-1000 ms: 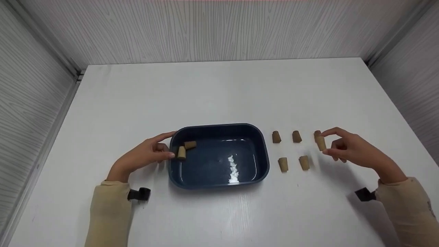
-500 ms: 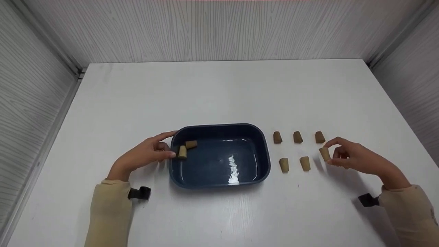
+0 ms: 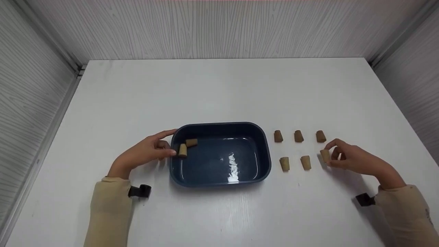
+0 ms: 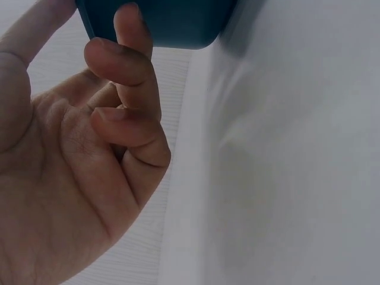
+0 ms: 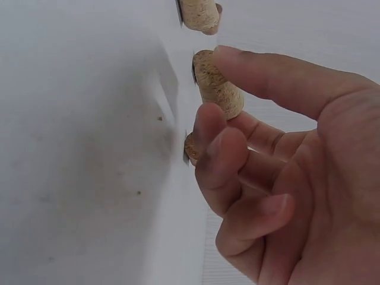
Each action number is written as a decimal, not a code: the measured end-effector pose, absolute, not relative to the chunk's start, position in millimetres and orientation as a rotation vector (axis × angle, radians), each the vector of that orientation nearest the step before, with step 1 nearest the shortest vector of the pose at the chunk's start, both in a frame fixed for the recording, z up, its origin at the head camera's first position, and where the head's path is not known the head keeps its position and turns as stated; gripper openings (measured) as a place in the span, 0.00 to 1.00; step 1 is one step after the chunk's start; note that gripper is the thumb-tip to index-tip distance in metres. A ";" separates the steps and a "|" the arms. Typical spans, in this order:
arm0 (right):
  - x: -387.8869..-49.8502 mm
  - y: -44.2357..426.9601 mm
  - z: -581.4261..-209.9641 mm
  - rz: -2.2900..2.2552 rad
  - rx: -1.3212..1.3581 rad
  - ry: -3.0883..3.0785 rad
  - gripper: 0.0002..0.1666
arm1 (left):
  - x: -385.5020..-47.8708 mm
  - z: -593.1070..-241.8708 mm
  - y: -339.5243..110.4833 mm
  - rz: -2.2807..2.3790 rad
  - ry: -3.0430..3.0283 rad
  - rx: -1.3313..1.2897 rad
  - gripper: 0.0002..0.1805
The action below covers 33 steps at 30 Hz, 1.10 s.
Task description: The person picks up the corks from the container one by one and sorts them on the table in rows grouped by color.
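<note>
In the head view my left hand holds the left side of a dark blue rectangular tub, its thumb at the rim. The left wrist view shows that hand beside the tub, the other fingers curled. My right hand pinches a tapered cork stopper between thumb and index finger, at the right end of the front row. Seen from the right wrist, this cork stopper is low by the table; whether it touches is unclear. Two stoppers lie inside the tub's left end.
Three darker stoppers form a back row right of the tub. Two lighter stoppers stand in front of them, left of the right hand. The white tabletop meets pale wood-grain panels at the back and sides.
My right hand has brought its cork stopper from in front of the back row's right stopper toward me, into line with the front row. The left hand and tub hold still.
</note>
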State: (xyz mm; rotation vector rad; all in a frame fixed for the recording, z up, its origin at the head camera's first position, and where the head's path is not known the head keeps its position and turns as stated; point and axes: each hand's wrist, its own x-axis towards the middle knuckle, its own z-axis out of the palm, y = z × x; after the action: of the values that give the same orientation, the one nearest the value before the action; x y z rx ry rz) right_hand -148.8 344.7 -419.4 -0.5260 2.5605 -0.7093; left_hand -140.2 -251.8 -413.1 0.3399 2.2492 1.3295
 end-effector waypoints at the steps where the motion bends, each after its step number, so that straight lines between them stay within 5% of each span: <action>1: -149.2 344.7 -419.6 -0.702 -0.525 2.566 0.23 | -140.2 -412.8 -251.7 1.324 2.256 0.340 0.39; 33: -144.3 347.6 -420.4 -0.634 -0.522 2.534 0.22 | -141.6 -411.4 -251.6 1.297 2.265 0.342 0.39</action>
State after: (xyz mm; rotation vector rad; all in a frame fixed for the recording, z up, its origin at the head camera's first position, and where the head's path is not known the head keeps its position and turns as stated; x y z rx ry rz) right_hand -144.3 347.6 -420.4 -0.5219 2.5338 -0.6339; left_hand -141.6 -251.6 -411.4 0.3423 2.2647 1.2968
